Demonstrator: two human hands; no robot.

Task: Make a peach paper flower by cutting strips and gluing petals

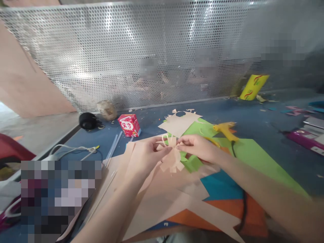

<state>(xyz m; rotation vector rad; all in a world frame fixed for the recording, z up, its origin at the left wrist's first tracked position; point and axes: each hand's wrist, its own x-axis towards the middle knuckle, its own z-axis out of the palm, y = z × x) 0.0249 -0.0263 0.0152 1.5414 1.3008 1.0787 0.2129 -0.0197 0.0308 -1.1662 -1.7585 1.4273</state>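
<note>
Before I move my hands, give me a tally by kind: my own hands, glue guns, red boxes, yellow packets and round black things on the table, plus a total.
Your hands: 2, left hand and right hand
Glue gun: 1
Red box: 1
Yellow packet: 1
Round black thing: 1
Total: 6

The fringed cutout (172, 160) is matt paper; the glue gun (227, 131), smooth plastic; the far perforated screen (106, 57), shiny metal.
</note>
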